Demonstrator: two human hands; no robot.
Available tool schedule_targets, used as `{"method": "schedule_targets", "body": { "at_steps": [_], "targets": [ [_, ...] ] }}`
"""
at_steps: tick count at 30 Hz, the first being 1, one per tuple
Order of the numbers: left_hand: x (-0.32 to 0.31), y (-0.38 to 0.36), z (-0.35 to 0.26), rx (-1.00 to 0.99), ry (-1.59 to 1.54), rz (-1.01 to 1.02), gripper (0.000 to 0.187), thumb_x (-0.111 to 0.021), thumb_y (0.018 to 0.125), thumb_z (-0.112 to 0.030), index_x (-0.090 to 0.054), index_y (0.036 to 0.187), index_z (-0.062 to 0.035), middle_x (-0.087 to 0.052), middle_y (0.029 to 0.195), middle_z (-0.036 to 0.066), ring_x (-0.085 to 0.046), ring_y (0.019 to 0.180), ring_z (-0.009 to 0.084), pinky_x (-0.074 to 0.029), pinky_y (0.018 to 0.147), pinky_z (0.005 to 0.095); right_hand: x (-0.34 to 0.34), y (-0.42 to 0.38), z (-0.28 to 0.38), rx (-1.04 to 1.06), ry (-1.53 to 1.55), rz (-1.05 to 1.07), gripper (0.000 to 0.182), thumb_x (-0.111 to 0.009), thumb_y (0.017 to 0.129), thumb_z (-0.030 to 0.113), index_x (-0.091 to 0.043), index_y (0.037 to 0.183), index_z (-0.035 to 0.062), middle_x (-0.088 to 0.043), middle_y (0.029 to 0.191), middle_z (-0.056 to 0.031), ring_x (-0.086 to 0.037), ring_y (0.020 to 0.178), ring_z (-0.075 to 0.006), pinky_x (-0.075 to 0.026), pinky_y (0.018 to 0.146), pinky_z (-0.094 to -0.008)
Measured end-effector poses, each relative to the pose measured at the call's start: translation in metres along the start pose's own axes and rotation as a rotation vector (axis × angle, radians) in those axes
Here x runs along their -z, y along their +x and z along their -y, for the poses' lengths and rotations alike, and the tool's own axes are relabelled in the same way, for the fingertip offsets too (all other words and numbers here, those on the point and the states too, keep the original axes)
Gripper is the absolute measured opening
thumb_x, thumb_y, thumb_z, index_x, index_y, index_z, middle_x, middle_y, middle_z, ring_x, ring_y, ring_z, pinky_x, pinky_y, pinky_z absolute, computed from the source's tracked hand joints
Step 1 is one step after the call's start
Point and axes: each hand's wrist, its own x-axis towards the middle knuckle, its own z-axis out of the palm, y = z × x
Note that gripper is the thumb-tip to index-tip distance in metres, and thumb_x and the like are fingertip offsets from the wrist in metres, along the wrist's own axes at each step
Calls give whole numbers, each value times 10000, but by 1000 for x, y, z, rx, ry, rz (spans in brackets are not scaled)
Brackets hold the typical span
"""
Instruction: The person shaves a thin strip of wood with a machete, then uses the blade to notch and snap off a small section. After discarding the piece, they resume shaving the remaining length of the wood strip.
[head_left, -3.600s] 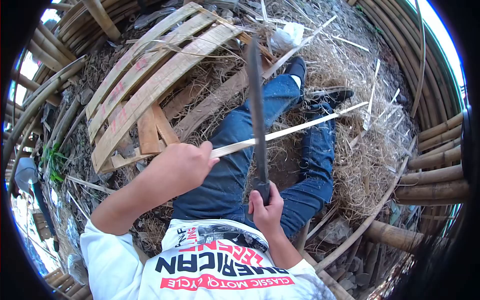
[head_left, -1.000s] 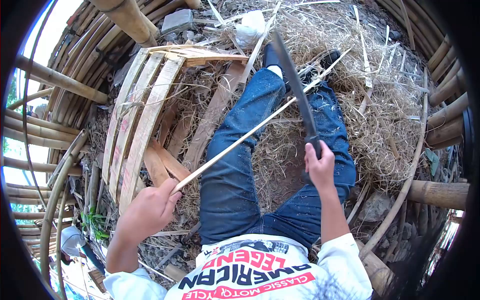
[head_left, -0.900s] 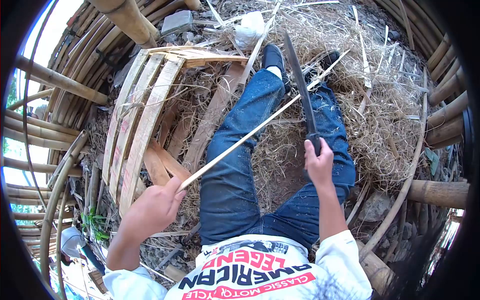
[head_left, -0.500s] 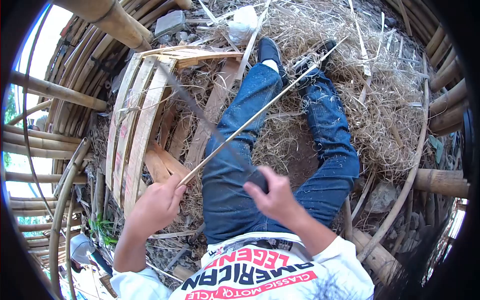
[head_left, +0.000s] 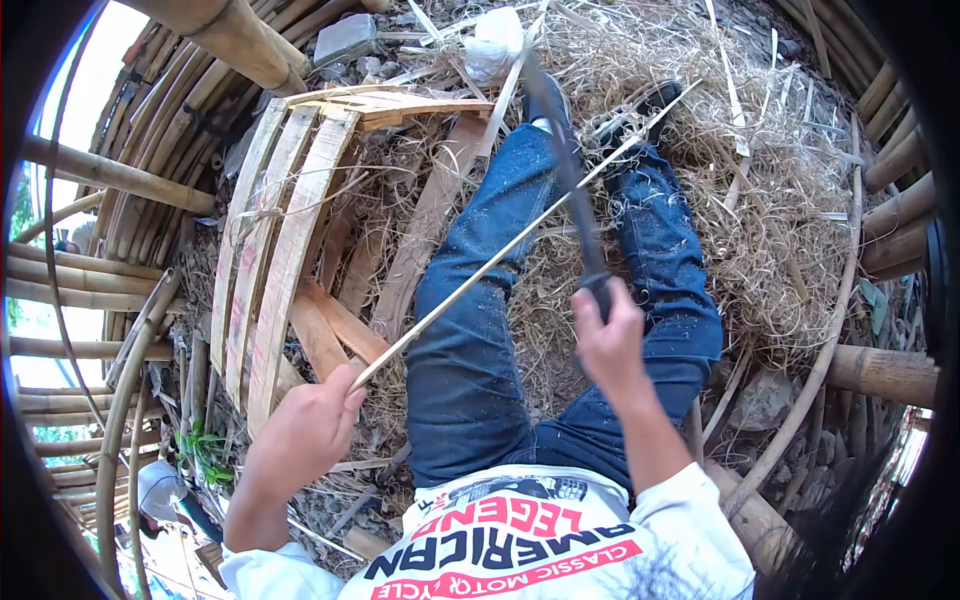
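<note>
My left hand (head_left: 308, 430) is closed around the near end of a long, thin bamboo strip (head_left: 465, 288). The strip slants up and right across my jeans, its far end near my right shoe. My right hand (head_left: 612, 345) grips the dark handle of a long knife (head_left: 575, 195). Its blade is smeared by motion, points away from me and overlaps the strip in this view. My legs (head_left: 468, 330) are stretched out under both.
A slatted wooden crate (head_left: 308, 200) lies on the left, loose boards inside. Curly bamboo shavings (head_left: 770, 240) cover the ground around my feet. A white plastic bag (head_left: 492, 45) sits beyond. Bamboo poles (head_left: 120, 180) stand left, and a person (head_left: 160, 492) is at lower left.
My right hand has moved right and away from me with the knife, and the blade has swung from pointing up-left to pointing nearly straight ahead. My left hand still holds the strip, barely moved.
</note>
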Motion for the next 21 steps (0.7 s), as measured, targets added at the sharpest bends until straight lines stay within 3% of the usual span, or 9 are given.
{"method": "schedule_targets", "body": {
  "at_steps": [5,7,10,13,18,21],
  "targets": [
    [-2,18,-3,25,8,16,137,-505,977,-140,-499,947,-6,-559,651,262,-575,669,473,-414,590,529,-34,-75,40,140,51,341,362,-725,869,240,-586,1062,-34,-667,730,-229,-704,676,-361,-535,583,-395],
    [-2,19,-2,25,17,15,134,-507,975,-139,-506,958,-5,-565,656,263,-578,673,472,-416,594,529,-35,-78,37,126,61,384,409,-736,861,252,-574,1097,-40,-668,748,-236,-702,685,-370,-536,589,-398],
    [-4,13,4,40,11,5,139,-509,977,-146,-501,949,-10,-554,643,260,-575,669,472,-416,593,530,-19,-51,31,156,-14,365,349,-733,863,238,-594,1049,-22,-668,749,-213,-704,677,-351,-536,578,-394],
    [-4,9,12,-3,-23,3,144,-506,981,-150,-495,942,-12,-544,631,257,-574,664,469,-418,592,526,5,-23,18,98,-79,265,243,-699,891,195,-603,988,-6,-619,641,-115,-628,542,-198,-474,506,-343],
    [3,-1,10,34,-10,35,168,-503,986,-160,-472,911,-13,-541,639,256,-563,654,474,-414,573,526,33,15,-7,157,-185,53,199,-669,911,189,-613,945,1,-557,586,-55,-531,508,-124,-407,478,-312],
    [5,-8,9,35,5,32,183,-507,986,-167,-465,897,-13,-537,632,257,-561,651,475,-412,567,528,49,43,-26,42,-219,-29,226,-631,943,223,-621,939,-2,-566,599,-50,-537,538,-114,-414,494,-316]
  ]
}}
